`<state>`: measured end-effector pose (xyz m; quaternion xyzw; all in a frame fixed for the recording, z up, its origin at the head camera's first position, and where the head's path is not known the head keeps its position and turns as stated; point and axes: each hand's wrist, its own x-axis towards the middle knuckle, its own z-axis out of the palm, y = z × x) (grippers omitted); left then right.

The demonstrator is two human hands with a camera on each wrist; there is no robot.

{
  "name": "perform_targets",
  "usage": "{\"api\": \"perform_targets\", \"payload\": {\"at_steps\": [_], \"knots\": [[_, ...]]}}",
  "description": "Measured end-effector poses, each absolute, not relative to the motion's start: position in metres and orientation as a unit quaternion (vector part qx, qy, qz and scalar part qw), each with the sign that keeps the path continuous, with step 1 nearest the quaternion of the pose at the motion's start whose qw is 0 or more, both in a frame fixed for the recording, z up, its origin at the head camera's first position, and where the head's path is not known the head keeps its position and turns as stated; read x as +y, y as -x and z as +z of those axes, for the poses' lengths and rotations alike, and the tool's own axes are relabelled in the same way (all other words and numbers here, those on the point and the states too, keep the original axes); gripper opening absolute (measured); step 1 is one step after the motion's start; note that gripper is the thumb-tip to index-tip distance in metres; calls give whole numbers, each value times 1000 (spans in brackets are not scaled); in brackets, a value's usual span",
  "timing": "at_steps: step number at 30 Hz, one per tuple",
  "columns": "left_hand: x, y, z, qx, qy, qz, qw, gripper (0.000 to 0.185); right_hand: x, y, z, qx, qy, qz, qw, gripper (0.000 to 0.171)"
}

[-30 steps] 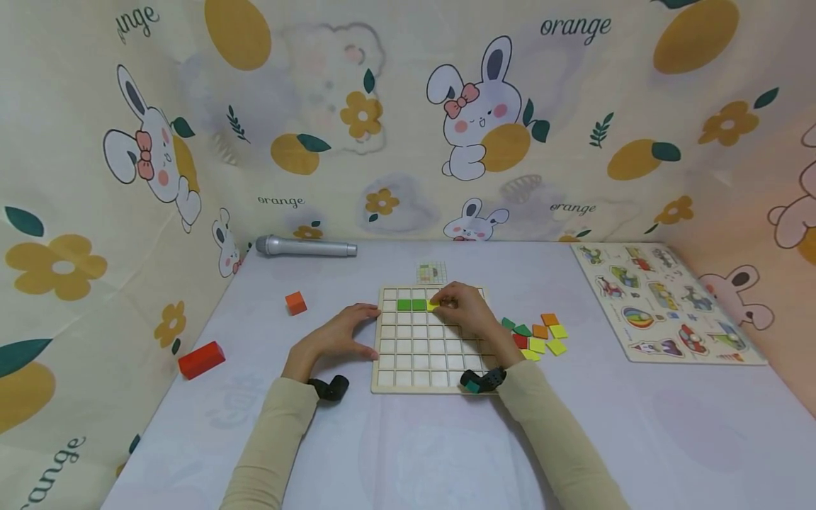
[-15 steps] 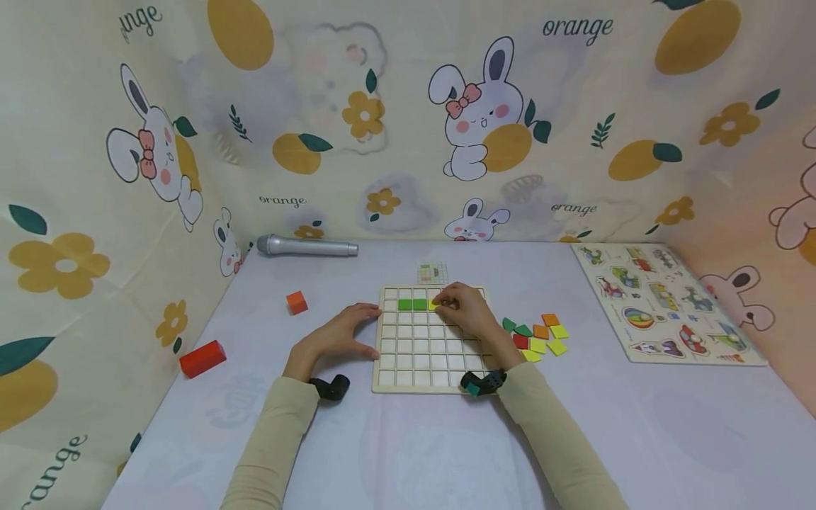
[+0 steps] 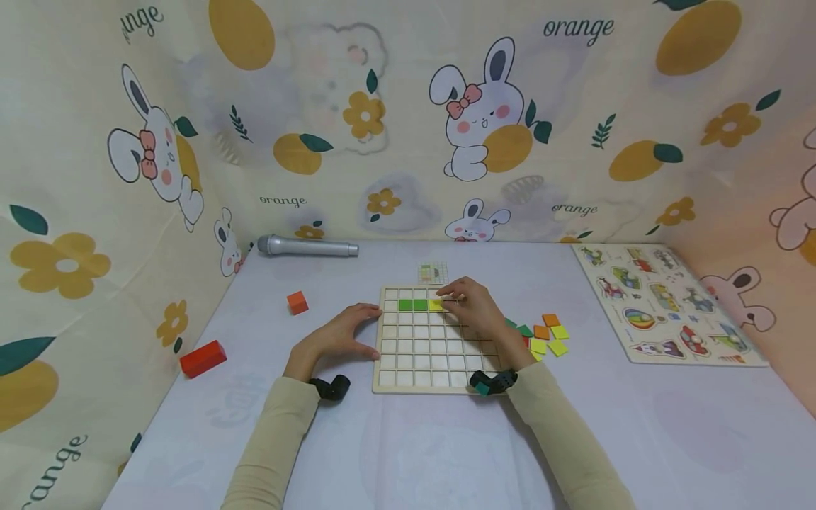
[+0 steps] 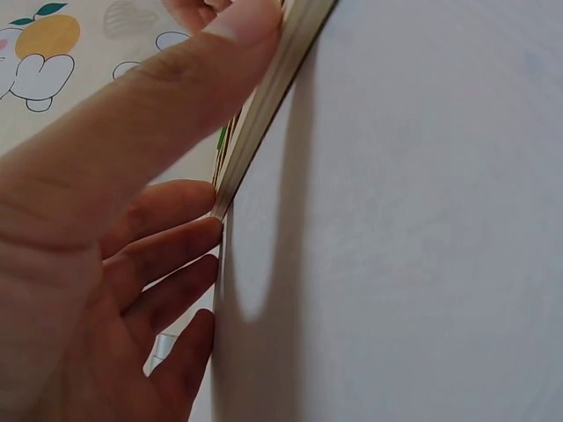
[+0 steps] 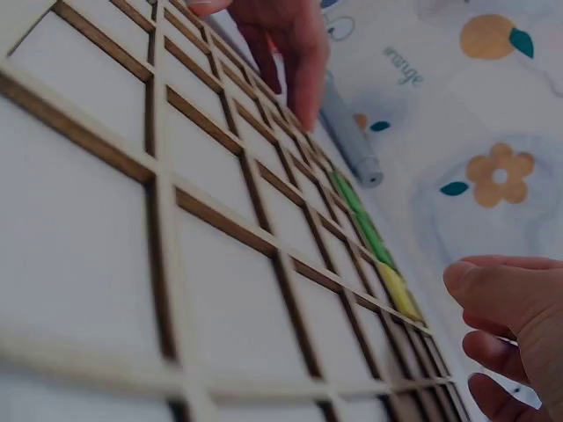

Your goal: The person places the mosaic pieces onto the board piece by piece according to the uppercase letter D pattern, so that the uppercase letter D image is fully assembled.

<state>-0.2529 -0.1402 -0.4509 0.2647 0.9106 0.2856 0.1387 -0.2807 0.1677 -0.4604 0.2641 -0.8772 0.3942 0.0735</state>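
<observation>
L hand point(image 3: 338, 338) is lying flat w/ relaxed fingers against the left edge of the wooden grid board point(image 3: 421, 368), prob. bracing it so it isn't sliding while tiles are going in. R hand point(image 3: 474, 308) is hovering at the 2nd row just beside the yellow tile point(image 3: 436, 305), fingers loosely curled and gripping nothing, as far as it shows. That tile is sitting in its cell next to two green tiles point(image 3: 412, 305); other cells are showing bare, w/ spare tiles point(image 3: 547, 336) piled on the table right of the board.

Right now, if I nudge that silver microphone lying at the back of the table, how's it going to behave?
The microphone lies on its side and looks cylindrical, so it would probably roll rather than slide. Its rounded head is wider than the handle, so it may curve as it rolls. It looks rigid, with a smooth, possibly slippery casing.
</observation>
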Motion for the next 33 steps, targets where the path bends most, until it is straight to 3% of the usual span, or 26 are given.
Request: {"api": "perform_targets", "payload": {"at_steps": [18,26,33], "knots": [[-140,252,-450,911,-263,286,140,86,241,260,-452,-909,-233,340,65,22],[-140,252,-450,910,-266,285,139,86,263,252,-446,-933,-167,318,10,27],[-140,253,-451,910,-260,289,141,87,274,247,-444,-939,-167,300,-23,34]]}}
